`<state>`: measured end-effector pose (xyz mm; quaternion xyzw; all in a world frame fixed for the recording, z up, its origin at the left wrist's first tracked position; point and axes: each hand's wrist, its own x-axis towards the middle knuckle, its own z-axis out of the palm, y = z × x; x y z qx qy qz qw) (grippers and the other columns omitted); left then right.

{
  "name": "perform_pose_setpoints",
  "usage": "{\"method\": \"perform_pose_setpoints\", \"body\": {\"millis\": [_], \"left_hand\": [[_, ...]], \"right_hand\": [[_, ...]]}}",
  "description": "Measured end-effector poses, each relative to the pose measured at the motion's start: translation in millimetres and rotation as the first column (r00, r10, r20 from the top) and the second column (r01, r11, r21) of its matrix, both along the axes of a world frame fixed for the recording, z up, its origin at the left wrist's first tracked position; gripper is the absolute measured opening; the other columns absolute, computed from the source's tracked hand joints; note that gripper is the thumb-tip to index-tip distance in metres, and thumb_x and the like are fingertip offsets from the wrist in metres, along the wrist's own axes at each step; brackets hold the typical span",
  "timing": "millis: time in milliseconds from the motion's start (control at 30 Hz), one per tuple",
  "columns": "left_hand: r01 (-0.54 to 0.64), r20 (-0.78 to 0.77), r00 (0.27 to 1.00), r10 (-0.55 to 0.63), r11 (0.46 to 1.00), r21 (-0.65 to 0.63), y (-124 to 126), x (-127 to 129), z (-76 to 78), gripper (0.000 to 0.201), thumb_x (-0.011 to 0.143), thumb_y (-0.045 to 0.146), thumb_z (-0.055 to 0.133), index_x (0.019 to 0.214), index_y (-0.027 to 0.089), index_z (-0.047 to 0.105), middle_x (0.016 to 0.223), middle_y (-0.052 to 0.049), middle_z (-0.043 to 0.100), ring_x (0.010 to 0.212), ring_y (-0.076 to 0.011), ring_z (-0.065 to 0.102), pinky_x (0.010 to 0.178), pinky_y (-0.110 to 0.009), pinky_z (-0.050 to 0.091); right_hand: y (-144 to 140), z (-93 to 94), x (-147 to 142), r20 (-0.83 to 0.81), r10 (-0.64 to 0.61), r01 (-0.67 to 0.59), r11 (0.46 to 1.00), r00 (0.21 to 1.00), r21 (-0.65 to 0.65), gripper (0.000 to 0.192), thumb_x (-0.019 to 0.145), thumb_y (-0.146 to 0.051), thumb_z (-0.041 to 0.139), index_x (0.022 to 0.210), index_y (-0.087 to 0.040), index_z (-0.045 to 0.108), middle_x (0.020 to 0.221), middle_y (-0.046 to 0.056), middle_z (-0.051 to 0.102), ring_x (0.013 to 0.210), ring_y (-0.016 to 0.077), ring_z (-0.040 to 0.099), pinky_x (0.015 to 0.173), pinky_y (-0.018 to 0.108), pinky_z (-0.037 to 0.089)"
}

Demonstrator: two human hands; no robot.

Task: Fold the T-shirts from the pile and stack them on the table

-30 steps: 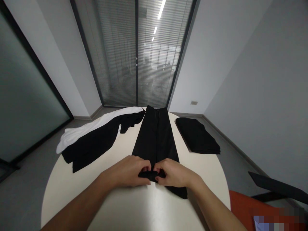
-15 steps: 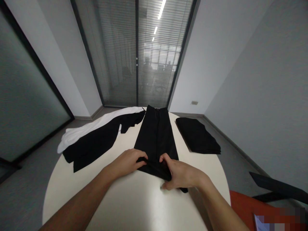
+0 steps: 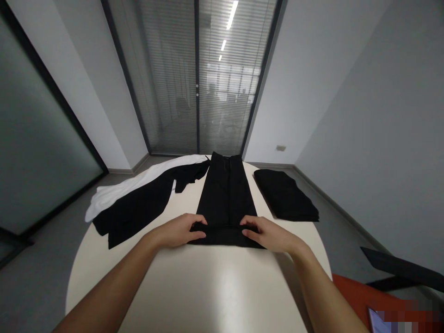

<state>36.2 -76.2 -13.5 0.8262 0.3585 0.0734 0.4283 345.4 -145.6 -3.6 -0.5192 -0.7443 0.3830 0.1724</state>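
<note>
Black trousers (image 3: 225, 194) lie lengthwise on the white round table (image 3: 194, 286), waist at the far edge and hem toward me. Along the near end, the cloth makes a straight folded band. At the band's left end my left hand (image 3: 182, 230) is closed, thumb and fingers pinching the cloth. My right hand (image 3: 268, 233) pinches the right end the same way. The trousers look flat and even between the hands. Fingertips under the cloth are partly hidden.
Left of the trousers lie a black garment (image 3: 138, 208) and a white garment (image 3: 121, 192), overlapping. A folded black cloth (image 3: 286, 196) rests on the right. Beyond the table's lower right stands a red chair (image 3: 354, 296) with a dark armrest (image 3: 398, 268). Blinds (image 3: 169, 92) cover the glass behind.
My right hand has moved up from the skewed near corner, its fingers now pinching the edge. The twisted hem has become a straight band, and the left hand has shifted slightly left.
</note>
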Motion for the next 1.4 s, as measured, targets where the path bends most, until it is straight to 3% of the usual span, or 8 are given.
{"method": "perform_pose_setpoints", "body": {"millis": [267, 433, 567, 667, 800, 967, 1167, 1400], "left_hand": [[0.260, 0.084, 0.965, -0.247, 0.900, -0.350, -8.8, 1.5, 15.5, 0.024, 0.080, 0.034, 0.072, 0.097, 0.019, 0.066, 0.087, 0.002, 0.065, 0.067, -0.0107, 0.054, 0.060, -0.021, 0.040], [0.046, 0.244, 0.970, 0.008, 0.975, -0.215, -9.2, 7.8, 20.1, 0.026, 0.085, 0.037, 0.068, 0.103, 0.018, 0.065, 0.091, 0.000, 0.067, 0.084, -0.0158, 0.062, 0.077, -0.028, 0.048], [-0.205, 0.423, 0.861, 0.282, 0.954, -0.218, -3.7, 16.7, 3.5, 0.038, 0.087, 0.041, 0.066, 0.116, 0.018, 0.059, 0.105, -0.005, 0.067, 0.096, -0.0207, 0.066, 0.085, -0.035, 0.052], [-0.280, 0.447, 0.830, 0.333, 0.943, -0.183, -1.2, 22.6, -12.7, 0.053, 0.088, 0.039, 0.066, 0.134, 0.021, 0.049, 0.121, -0.008, 0.064, 0.107, -0.0225, 0.064, 0.092, -0.038, 0.053], [-0.234, 0.382, 0.884, 0.270, 0.962, -0.138, -2.8, 22.4, -17.8, 0.059, 0.088, 0.030, 0.065, 0.142, 0.023, 0.042, 0.137, -0.009, 0.057, 0.123, -0.0222, 0.058, 0.107, -0.040, 0.045], [0.034, 0.157, 0.988, -0.003, 0.980, -0.194, -6.8, 7.4, -1.8, 0.067, 0.085, 0.028, 0.066, 0.146, 0.024, 0.040, 0.133, -0.007, 0.061, 0.118, -0.0223, 0.059, 0.104, -0.040, 0.046], [0.204, 0.073, 0.978, -0.195, 0.967, -0.152, -9.6, 0.7, 14.4, 0.058, 0.083, 0.027, 0.068, 0.139, 0.027, 0.053, 0.123, -0.004, 0.065, 0.110, -0.0224, 0.062, 0.098, -0.037, 0.047], [-0.207, 0.336, 0.930, 0.147, 0.966, 0.152, -7.6, 19.8, -2.8, 0.052, 0.094, 0.029, 0.055, 0.145, 0.027, 0.046, 0.146, -0.008, 0.053, 0.134, -0.0239, 0.049, 0.116, -0.045, 0.034]], "right_hand": [[-13.3, 21.7, 6.8, -0.047, 0.202, -0.206, 0.919, 0.978, -0.335, 0.034, 0.088, -0.048, 0.065, 0.106, -0.019, 0.064, 0.072, -0.004, 0.048, 0.063, 0.0101, 0.041, 0.055, 0.022, 0.031], [-6.6, 16.6, 11.3, -0.209, 0.006, -0.048, 0.980, 0.978, -0.195, 0.042, 0.087, -0.057, 0.065, 0.101, -0.018, 0.066, 0.072, -0.003, 0.052, 0.065, 0.0113, 0.046, 0.058, 0.023, 0.035], [9.9, -4.3, 12.2, -0.334, -0.181, 0.169, 0.983, 0.925, -0.064, 0.043, 0.089, -0.059, 0.062, 0.104, -0.018, 0.065, 0.093, 0.002, 0.064, 0.084, 0.0175, 0.058, 0.076, 0.028, 0.046], [20.2, -19.3, 11.6, -0.303, -0.230, 0.252, 0.967, 0.925, 0.037, 0.045, 0.091, -0.060, 0.057, 0.111, -0.019, 0.064, 0.103, 0.004, 0.067, 0.095, 0.0206, 0.060, 0.083, 0.031, 0.047], [21.5, -24.8, 10.9, -0.197, -0.173, 0.181, 0.983, 0.965, 0.024, 0.042, 0.093, -0.057, 0.055, 0.108, -0.019, 0.064, 0.098, 0.003, 0.066, 0.092, 0.0198, 0.060, 0.085, 0.031, 0.046], [9.5, -13.2, 9.6, -0.189, 0.023, -0.063, 0.976, 0.982, -0.207, 0.037, 0.092, -0.053, 0.060, 0.102, -0.018, 0.065, 0.093, 0.001, 0.063, 0.086, 0.0159, 0.057, 0.079, 0.027, 0.043], [1.9, -3.4, 8.9, -0.216, 0.117, -0.186, 0.926, 0.969, -0.329, 0.042, 0.088, -0.056, 0.065, 0.100, -0.016, 0.065, 0.083, -0.001, 0.061, 0.074, 0.0128, 0.053, 0.067, 0.024, 0.040], [18.4, -11.3, 11.7, -0.370, -0.202, 0.213, 0.977, 0.907, -0.013, 0.045, 0.087, -0.059, 0.064, 0.105, -0.018, 0.067, 0.101, 0.005, 0.068, 0.094, 0.0203, 0.061, 0.085, 0.032, 0.048]]}}
